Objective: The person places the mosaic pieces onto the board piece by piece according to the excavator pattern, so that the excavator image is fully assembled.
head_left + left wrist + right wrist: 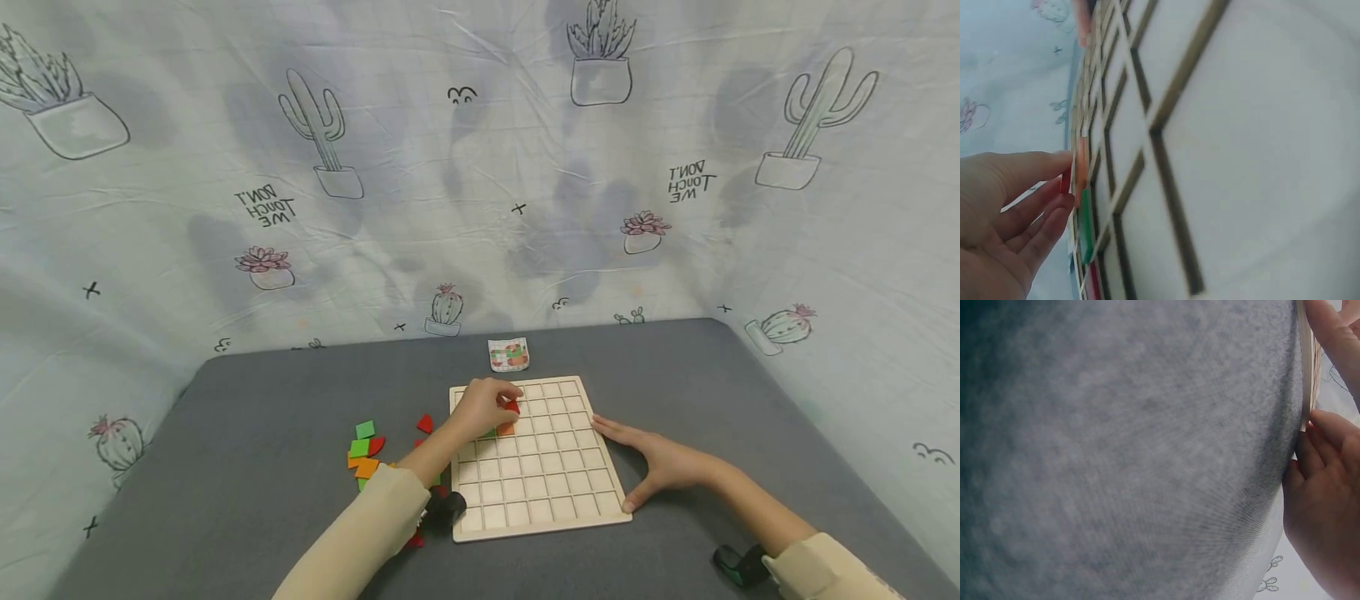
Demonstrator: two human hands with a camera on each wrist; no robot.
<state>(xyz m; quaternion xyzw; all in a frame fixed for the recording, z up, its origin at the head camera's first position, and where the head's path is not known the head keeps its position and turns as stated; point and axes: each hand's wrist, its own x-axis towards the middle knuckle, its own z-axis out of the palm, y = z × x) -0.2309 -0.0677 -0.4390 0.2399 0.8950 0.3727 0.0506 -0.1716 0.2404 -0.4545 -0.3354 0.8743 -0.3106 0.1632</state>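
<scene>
A pale wooden board (551, 485) with a raised grid lies on the grey table. Over its upper left cells, my left hand (482, 408) pinches a small red piece (1065, 182) between thumb and fingers. Just beneath sit an orange tile (506, 429) and a green tile (1087, 226) in the grid. Another red piece (1092, 282) shows at the bottom of the left wrist view, partly cut off. My right hand (663, 461) has its thumb and fingers spread along the board's right edge, touching it. That hand's palm is off the board.
Loose green, orange and red pieces (366, 468) lie left of the board, partly hidden by my left forearm. A small printed card (508, 356) with a coloured pattern lies behind the board. A cactus-print cloth (480, 167) hangs behind the table (285, 517).
</scene>
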